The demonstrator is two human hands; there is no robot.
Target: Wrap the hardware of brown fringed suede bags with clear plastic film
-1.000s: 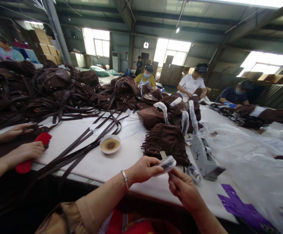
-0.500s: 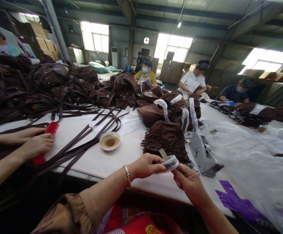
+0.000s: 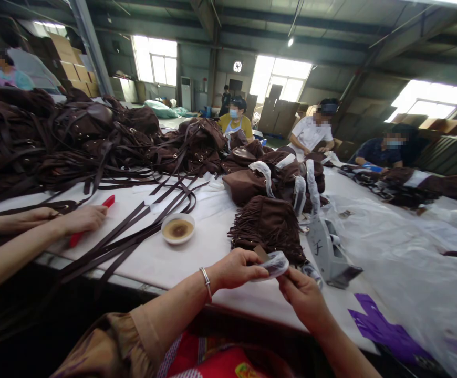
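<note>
My left hand (image 3: 241, 270) pinches one end of a bag handle wrapped in clear plastic film (image 3: 276, 264). A small stiff tan strip (image 3: 261, 253) sticks up by its fingers; I cannot tell what it is. At the handle's other end, my right hand (image 3: 301, 294) has its thumb and fingers closed on the film. Just beyond both hands lies a dark brown fringed bag (image 3: 270, 223). Whether the handle is joined to that bag is hidden. A grey tape dispenser (image 3: 333, 254) stands to the right of the bag.
A white bowl (image 3: 178, 229) of tan paste sits left of the bag, near long brown straps (image 3: 134, 231). At left, a co-worker's hand (image 3: 89, 218) holds a red comb (image 3: 109, 201). Bags (image 3: 106, 126) are piled behind. Plastic sheeting (image 3: 402, 247) and a purple bag (image 3: 386, 331) lie right.
The co-worker's hand with the red comb has moved right and turned it, apart from that person's other hand. My hands stay nearly still; the tan strip tilts slightly.
</note>
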